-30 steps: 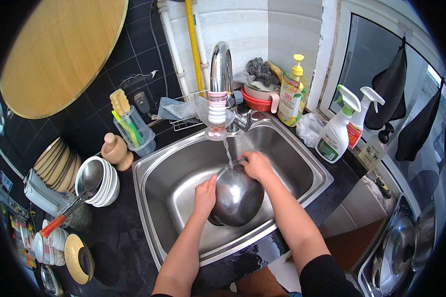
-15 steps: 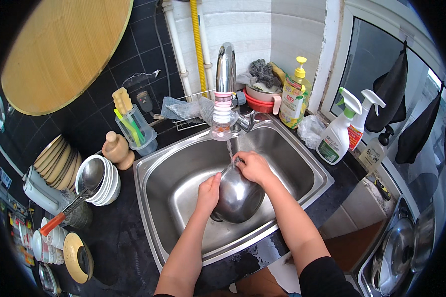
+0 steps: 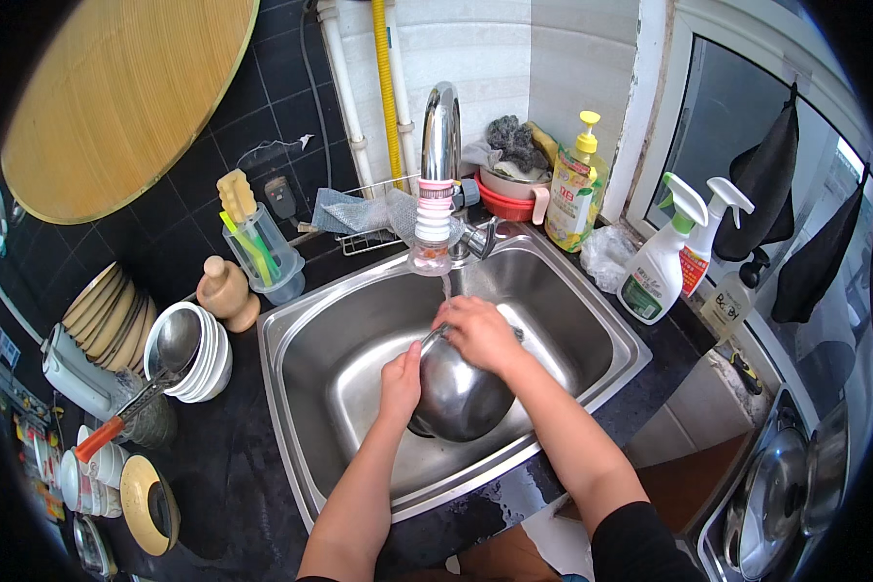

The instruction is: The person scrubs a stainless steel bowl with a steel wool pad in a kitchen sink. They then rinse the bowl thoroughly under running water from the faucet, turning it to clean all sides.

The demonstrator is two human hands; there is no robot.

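A shiny stainless steel bowl (image 3: 464, 393) is tilted in the sink (image 3: 344, 388), its rounded underside toward me. My left hand (image 3: 399, 382) grips its left rim, thumb up along the edge. At the bowl's far rim, my right hand (image 3: 479, 332) is closed with bent fingers over the edge; its fingertips are partly hidden, and I cannot make out whether anything small is under them. A thin stream of water runs from the faucet (image 3: 440, 136), through its pink and white nozzle (image 3: 433, 218), down to the right fingers.
Left of the sink stand stacked white bowls (image 3: 215, 364) with a ladle (image 3: 131, 412), a wooden mortar (image 3: 227, 293) and a utensil holder (image 3: 267, 254). Behind and right are a dish soap bottle (image 3: 574, 189), spray bottles (image 3: 655, 267) and a crumpled plastic bag (image 3: 606, 256).
My right hand has slid left along the bowl's far rim, its fingers now under the water stream. The bowl has shifted slightly down and left with my left hand.
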